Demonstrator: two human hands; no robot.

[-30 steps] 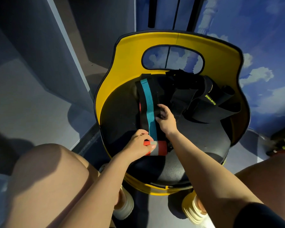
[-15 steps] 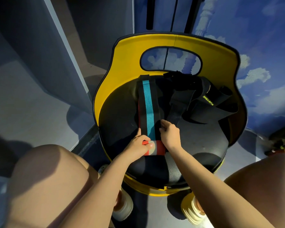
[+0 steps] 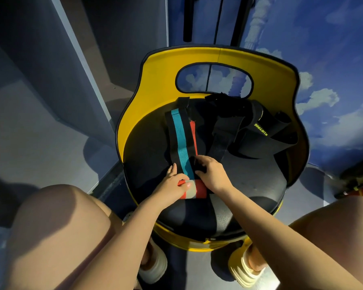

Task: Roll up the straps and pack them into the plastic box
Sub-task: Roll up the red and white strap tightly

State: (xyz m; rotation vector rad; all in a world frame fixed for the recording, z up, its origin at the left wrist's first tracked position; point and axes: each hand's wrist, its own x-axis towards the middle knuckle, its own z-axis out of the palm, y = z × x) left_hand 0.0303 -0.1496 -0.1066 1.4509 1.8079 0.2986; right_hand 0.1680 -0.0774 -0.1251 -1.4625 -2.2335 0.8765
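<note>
Left hand (image 3: 173, 185) curled round the red-and-grey rolled end (image 3: 194, 190) of the black strap with a teal stripe (image 3: 181, 143); right hand (image 3: 212, 175) pinched the strap's edge just beside it | strap lay along the black padded seat of a yellow chair (image 3: 249, 185) | black straps with yellow-green lettering (image 3: 258, 130) heaped behind

Dim, bluish scene; warm light from the upper right casts hard shadows lower left; wide-angle edges bend, slightly soft.
</note>
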